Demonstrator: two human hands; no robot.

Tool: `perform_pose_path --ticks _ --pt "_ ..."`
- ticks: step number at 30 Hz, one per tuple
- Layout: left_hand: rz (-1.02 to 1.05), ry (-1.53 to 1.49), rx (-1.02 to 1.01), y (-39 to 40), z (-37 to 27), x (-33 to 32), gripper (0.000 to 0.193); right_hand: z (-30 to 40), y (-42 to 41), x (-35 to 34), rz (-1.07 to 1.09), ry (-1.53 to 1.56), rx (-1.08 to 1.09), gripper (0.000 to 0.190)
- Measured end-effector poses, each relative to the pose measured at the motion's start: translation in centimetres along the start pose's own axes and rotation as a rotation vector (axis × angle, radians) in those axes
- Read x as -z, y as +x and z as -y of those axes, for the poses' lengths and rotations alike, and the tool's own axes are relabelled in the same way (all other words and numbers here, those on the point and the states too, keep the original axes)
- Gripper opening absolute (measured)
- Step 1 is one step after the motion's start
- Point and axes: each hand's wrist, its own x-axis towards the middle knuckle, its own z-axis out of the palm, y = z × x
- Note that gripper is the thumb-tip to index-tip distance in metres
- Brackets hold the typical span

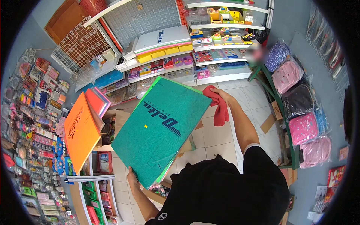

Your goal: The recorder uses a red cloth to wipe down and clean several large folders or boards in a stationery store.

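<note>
A large green Delta plastic folder or sheet pack [161, 129], with brighter green edges beneath it, is held tilted before me. My left hand [132, 178] grips its lower left edge, the fingers partly hidden behind it. At its upper right corner, my right hand [223, 95] holds a red cloth [220, 112], which hangs down against that corner. To the left stands an orange pack with dark print [81, 132], beside a stack of red, pink and purple ones [98, 102]. White Delta packs [163, 39] lie on the shelf ahead.
White shelves [225, 82] with boxed goods stand ahead. Wrapped bags [303, 128] line a green rack on the right. Small packaged goods [42, 98] cover the left wall. An open cardboard box [121, 118] and drawers [91, 194] sit at left, with flattened cardboard [267, 123] on the tiles.
</note>
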Motion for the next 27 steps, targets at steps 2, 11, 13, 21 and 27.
perform_pose_path --ticks 2,11,13,21,27 --pt "0.014 -0.011 0.026 -0.9 -0.2 -0.4 0.059 -0.5 0.2 -0.9 -0.027 0.048 0.033 0.037" --pt "0.053 -0.054 -0.034 1.1 0.6 0.9 0.060 0.2 0.7 -1.4 -0.033 -0.053 0.107 0.038" --pt "0.061 -0.048 -0.057 0.8 -0.5 0.8 0.063 1.5 -0.1 -2.3 -0.048 -0.075 0.152 0.038" --pt "0.145 0.083 -0.185 4.0 -5.1 5.1 0.059 7.6 -2.3 -5.3 0.070 -0.203 0.251 0.043" --pt "0.216 0.048 -0.216 2.5 -4.9 5.3 0.057 8.1 -2.8 -6.6 0.068 -0.211 0.263 0.045"
